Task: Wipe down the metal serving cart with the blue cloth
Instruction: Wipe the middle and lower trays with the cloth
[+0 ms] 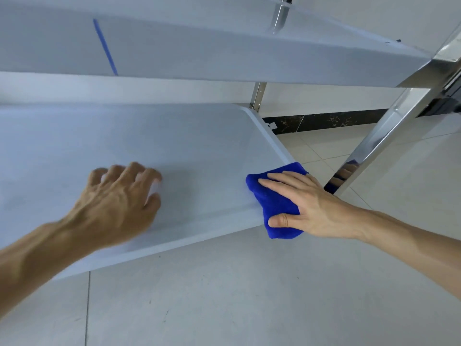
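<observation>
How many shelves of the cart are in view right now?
2. The lower shelf lies under both hands; the right hand presses the blue cloth on its right front corner. The upper shelf runs across the top. Any others are out of frame.

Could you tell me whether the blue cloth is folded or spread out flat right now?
Folded: the blue cloth sits as a thick compact pad under the right hand at the metal shelf's corner.

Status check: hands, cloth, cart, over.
Right hand flat on blue cloth, lower shelf front corner. Left hand blurred, on shelf. Nothing blocking.
</observation>
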Motion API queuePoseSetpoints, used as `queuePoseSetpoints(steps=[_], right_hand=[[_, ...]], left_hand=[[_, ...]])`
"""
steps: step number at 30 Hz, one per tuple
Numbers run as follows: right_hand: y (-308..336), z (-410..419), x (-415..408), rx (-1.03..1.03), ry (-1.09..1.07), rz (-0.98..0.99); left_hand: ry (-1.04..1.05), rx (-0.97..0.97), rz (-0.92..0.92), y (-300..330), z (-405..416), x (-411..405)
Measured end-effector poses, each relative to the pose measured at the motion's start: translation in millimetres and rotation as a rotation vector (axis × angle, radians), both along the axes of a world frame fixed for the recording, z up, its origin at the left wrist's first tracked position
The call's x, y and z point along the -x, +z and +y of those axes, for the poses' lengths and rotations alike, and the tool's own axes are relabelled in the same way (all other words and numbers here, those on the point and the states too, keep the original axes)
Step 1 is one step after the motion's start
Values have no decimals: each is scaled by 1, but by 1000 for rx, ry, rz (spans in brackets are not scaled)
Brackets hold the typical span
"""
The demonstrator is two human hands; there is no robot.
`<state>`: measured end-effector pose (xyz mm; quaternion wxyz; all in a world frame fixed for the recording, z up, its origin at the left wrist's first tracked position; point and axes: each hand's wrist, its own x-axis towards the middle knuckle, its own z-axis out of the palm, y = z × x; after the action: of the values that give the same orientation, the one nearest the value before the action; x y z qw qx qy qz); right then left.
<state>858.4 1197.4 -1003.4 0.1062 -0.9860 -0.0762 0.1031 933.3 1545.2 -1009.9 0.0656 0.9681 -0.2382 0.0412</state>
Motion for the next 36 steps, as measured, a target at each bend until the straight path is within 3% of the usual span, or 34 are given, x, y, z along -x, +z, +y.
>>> queuePoseSetpoints(steps=[6, 14, 19, 21, 24, 31, 36], right_hand=[[-3, 2, -25, -139, -151, -88], [-8, 36, -163, 4, -511, -146], [-24, 102, -156, -9, -145, -223], [-23, 98, -133, -43, -23, -271], [-16, 58, -109, -52, -9, -327], [-12, -7, -164, -127, -434, -277], [-13, 27, -228, 41, -610, -155]], left_hand=[[48, 58, 93, -19, -42, -19], [28, 79, 66, -32, -45, -19], [41, 102, 76, -32, -44, -19], [48, 115, 85, -32, -44, -19], [40, 88, 81, -31, -42, -17], [46, 28, 84, -31, -44, -15], [45, 28, 92, -30, -44, -15]])
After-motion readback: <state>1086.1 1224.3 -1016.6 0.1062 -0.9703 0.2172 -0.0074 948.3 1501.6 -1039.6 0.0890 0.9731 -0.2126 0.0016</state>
